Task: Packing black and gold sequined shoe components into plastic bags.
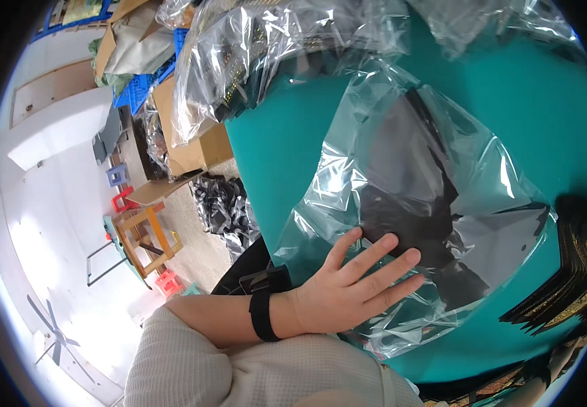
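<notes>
My left hand (pixel 361 285) lies flat with its fingers spread, palm down on a clear plastic bag (pixel 337 176). Inside the bag are dark, flat pieces (pixel 408 210) with angled outlines; folds and glare hide their exact kind. The bag rests on a teal tabletop (pixel 276 146). At the lower right rim my right hand (pixel 564 359) shows only in part, small and dim, beside black pieces with gold patterning. Its fingers are not clear. A stack of black, gold-patterned flat pieces (pixel 571 271) lies on the table's right side.
More clear plastic wrapping over dark, gold-dotted pieces (pixel 266 54) covers the table's far side. Left of the table stand an open cardboard box (pixel 205 149) and a blue crate (pixel 134 95). Black plastic bags (pixel 222 210), a wooden frame (pixel 147 237) and small stools (pixel 168 281) are on the floor.
</notes>
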Motion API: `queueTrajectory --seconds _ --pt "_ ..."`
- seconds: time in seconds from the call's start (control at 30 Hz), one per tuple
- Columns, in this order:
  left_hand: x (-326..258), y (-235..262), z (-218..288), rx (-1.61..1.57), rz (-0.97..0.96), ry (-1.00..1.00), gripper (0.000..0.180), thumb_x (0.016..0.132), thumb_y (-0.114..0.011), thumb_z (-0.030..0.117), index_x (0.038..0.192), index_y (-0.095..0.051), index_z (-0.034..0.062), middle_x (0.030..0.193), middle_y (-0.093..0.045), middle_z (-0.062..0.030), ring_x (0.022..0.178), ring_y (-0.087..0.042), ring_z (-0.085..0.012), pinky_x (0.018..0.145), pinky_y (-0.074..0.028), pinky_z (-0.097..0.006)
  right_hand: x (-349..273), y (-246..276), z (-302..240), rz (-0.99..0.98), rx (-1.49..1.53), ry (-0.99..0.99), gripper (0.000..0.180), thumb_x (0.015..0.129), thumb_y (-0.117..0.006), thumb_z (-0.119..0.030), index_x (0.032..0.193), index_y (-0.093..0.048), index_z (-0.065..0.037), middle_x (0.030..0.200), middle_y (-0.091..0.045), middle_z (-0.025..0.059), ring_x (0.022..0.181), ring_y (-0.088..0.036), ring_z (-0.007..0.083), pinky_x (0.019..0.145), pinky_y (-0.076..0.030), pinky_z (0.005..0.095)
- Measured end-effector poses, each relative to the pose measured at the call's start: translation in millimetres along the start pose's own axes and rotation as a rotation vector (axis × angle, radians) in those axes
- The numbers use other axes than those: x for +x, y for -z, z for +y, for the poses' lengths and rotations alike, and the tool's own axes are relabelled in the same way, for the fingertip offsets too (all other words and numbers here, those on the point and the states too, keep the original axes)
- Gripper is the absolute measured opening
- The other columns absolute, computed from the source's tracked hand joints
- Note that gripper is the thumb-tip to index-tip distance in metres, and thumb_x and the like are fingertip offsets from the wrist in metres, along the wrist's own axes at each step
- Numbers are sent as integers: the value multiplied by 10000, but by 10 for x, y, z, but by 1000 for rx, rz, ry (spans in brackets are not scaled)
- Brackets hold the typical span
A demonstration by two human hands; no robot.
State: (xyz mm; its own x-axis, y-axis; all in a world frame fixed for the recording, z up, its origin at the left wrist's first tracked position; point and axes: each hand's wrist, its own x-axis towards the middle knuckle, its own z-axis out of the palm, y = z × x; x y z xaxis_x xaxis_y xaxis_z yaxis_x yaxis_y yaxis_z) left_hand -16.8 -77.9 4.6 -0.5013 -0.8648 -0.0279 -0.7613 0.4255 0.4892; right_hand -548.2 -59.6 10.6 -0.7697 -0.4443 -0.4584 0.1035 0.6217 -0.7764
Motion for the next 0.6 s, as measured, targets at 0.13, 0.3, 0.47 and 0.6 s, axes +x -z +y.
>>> queueTrajectory --seconds 0.13,0.3,0.47,0.6 --pt "-33 74 -38 -5 44 -4 337 794 -610 157 1126 -620 215 1349 -421 -41 1256 -377 -286 993 -330 -491 884 1153 406 21 -26 51 230 877 -571 -331 950 -573 -112 641 -465 11 511 -360 98 594 -386 266" --pt "-27 214 -42 14 -47 -16 360 741 -633 122 1087 -635 221 1339 -428 -46 1195 -416 -255 850 -406 -398 1569 2402 748 106 -54 78 198 875 -576 -327 914 -581 -132 560 -442 -1 425 -325 75 544 -378 252" --pt "-215 166 -134 -66 109 -15 388 708 -625 91 1075 -640 215 1320 -438 -89 1169 -424 -281 797 -402 -361 1426 2365 788 211 -14 -20 400 887 -538 -379 1137 -454 -78 958 -404 50 808 -353 128 742 -361 292" --pt "-258 208 -207 -58 65 40 386 707 -619 72 1078 -634 178 1265 -497 -80 1144 -450 -302 770 -416 -363 1321 2284 795 293 52 -169 440 894 -536 -350 1173 -461 -19 1116 -476 74 1027 -470 188 892 -389 322"
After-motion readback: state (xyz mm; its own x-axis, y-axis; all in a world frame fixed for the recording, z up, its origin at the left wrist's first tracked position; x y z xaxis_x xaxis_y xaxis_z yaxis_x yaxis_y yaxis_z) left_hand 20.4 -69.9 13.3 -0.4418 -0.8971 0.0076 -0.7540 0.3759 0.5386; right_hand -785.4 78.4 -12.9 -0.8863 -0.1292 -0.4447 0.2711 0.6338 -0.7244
